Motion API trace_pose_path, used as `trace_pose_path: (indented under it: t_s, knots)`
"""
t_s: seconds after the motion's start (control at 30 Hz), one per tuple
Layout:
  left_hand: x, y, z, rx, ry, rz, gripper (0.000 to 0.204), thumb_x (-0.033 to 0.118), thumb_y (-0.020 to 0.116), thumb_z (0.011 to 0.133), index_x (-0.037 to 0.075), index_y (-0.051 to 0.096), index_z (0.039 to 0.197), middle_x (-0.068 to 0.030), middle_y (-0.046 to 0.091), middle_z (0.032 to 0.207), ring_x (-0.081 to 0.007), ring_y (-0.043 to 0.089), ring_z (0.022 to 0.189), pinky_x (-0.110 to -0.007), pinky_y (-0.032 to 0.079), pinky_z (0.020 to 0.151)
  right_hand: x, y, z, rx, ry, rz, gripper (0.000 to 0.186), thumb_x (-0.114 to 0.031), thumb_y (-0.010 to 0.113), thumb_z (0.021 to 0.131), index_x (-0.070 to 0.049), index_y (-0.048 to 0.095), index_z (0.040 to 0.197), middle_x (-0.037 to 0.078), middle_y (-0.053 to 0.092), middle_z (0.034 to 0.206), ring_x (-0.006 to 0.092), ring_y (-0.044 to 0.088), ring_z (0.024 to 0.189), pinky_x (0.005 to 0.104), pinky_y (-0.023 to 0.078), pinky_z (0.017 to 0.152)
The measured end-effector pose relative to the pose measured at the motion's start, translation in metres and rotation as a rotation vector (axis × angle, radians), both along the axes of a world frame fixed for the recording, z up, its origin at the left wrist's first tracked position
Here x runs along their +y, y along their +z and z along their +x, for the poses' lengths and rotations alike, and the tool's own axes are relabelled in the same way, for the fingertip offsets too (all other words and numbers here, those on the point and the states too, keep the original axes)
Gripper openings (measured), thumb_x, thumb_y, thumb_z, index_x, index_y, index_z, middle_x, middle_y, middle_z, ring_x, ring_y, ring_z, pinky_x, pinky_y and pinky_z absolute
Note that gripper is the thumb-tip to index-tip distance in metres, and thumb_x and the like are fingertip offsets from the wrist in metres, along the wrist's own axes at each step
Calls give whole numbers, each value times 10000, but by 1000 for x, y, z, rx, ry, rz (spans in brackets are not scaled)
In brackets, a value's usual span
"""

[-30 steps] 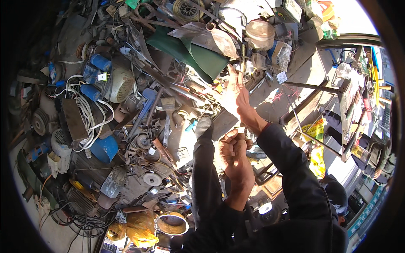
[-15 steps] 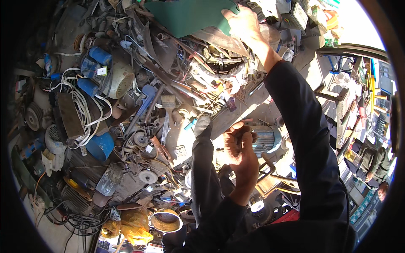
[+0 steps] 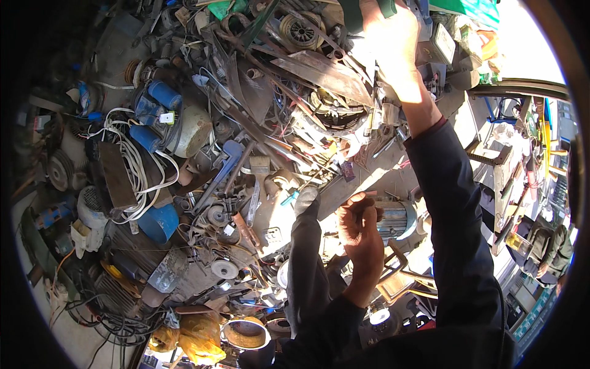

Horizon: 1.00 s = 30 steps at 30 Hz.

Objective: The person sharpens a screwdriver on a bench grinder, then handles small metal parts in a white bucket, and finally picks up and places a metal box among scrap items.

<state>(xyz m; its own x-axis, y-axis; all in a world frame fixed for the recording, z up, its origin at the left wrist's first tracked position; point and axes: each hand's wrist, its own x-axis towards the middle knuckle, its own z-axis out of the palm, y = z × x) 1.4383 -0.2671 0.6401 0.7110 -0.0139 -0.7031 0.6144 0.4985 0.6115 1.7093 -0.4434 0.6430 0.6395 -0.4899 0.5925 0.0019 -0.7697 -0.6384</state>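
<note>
At the top edge, my right hand (image 3: 396, 49) is closed on a dark green sheet (image 3: 351, 17), which is largely cut off by the picture's edge. Strong sunlight washes out much of that hand. Lower down, my left hand (image 3: 361, 226) is held with its fingers curled in; whatever may be inside them is hidden. Just right of the left hand lies a blue-grey ribbed motor housing (image 3: 394, 219). Below the right hand sits an open round motor part with windings (image 3: 337, 111), among scrap strips.
Tools and scrap crowd the left: a blue pipe wrench (image 3: 222, 165), a paintbrush (image 3: 260, 166), white cable coils (image 3: 132, 178) and blue cylinders (image 3: 165, 94). A wooden stool frame (image 3: 396, 280) stands lower right. Another person (image 3: 549, 249) is at the far right.
My right hand has gone up toward the top edge, carrying the green sheet mostly out of view. The left hand keeps its curled pose. The whole view has shifted slightly.
</note>
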Motion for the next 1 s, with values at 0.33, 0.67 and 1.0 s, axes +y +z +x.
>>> trace_pose_path:
  t_s: [0.33,0.67,1.0]
  knots:
    - [-8,-1,24,15,20,-23,255,-57,587,981,27,623,1220,-86,679,1056,-164,676,839,-299,562,784,-2,45,68,-90,-11,-102,285,-223,681,956,-42,722,1173,230,757,1000,457,716,925,493,569,794]
    - [-19,-14,25,-33,1,-59,187,-13,570,1043,7,593,1227,-91,683,1073,-155,685,906,-291,551,835,-16,-71,49,988,101,-282,507,-281,696,941,-89,585,1397,301,697,1198,480,706,1084,552,575,929]
    - [-23,-6,15,-3,-4,-28,241,-67,598,972,17,647,1192,-75,685,1053,-157,670,856,-297,540,788,-57,-106,-113,833,219,-31,282,-135,661,926,-52,700,1193,209,751,1028,432,712,959,496,557,818]
